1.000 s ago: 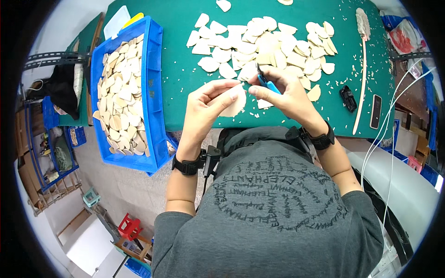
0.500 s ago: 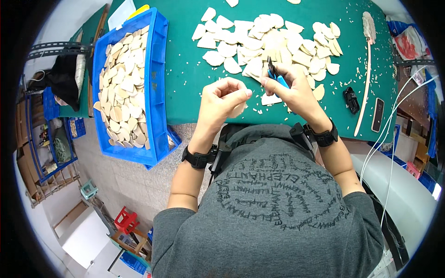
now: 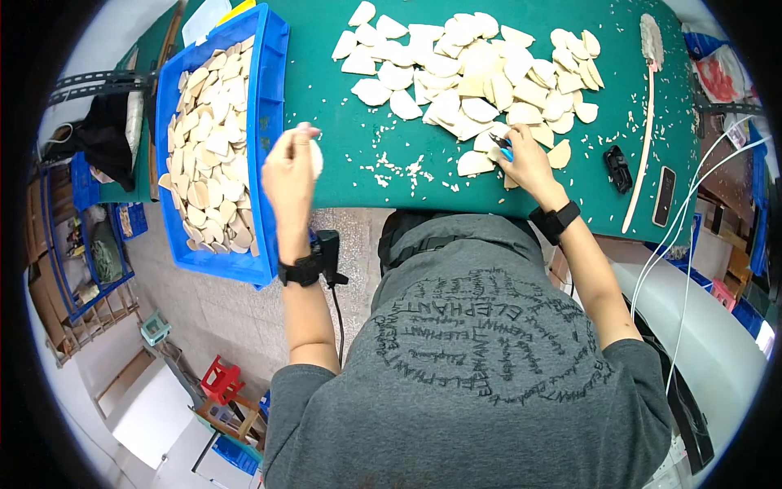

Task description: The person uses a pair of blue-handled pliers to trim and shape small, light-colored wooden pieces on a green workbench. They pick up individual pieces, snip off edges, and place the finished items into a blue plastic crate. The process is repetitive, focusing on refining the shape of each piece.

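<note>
hands curled — left (image 3: 287, 178) round a pale piece (image 3: 316, 160), right (image 3: 530, 167) round blue-handled pliers (image 3: 507, 152).

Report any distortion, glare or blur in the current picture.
Head view: fisheye distortion bows the green table's right edge, and the corners go black; head view: the pale pieces on the table look bright, some nearly washed out; head view: the left hand seems slightly soft at the fingertips, possibly blurred.

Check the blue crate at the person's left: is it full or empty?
The blue crate is well filled, not empty: pale pieces cover its visible inside. Their depth cannot be told.
</note>
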A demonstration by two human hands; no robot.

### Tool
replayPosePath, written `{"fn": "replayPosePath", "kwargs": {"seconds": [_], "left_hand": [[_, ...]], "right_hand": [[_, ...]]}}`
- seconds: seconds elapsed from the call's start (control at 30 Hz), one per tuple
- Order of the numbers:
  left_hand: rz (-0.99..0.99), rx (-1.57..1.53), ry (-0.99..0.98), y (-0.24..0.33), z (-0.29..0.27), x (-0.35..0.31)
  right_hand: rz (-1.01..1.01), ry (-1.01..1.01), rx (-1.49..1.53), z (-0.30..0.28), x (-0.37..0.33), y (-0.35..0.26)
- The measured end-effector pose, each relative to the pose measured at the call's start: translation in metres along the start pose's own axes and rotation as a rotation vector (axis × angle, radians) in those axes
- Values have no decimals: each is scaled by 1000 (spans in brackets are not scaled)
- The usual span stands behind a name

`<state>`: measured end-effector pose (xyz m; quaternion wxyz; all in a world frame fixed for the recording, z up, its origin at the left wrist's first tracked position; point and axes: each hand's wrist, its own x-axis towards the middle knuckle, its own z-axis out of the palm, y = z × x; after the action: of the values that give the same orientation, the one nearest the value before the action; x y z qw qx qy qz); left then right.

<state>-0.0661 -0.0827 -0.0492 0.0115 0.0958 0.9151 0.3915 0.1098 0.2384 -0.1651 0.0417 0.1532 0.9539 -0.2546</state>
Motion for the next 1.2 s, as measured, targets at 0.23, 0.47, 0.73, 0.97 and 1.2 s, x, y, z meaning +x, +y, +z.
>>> {"fn": "replayPosePath", "kwargs": {"seconds": [0.23,0.47,0.73,0.97,1.2], "left_hand": [[159,471,388,-57,-77,28],[-76,-636,-865,77,96,-29],[-55,-786,-712,113,71,-32],[-7,-795,-652,126,58,-34],[26,-794,-578,127,56,-38]], "right_hand": [[68,4,218,-1,7,0],[36,-20,881,-59,-2,-79],[-8,141,736,-110,-19,-96],[-111,127,665,-123,-21,-108],[-143,141,526,-125,-19,-110]]}}
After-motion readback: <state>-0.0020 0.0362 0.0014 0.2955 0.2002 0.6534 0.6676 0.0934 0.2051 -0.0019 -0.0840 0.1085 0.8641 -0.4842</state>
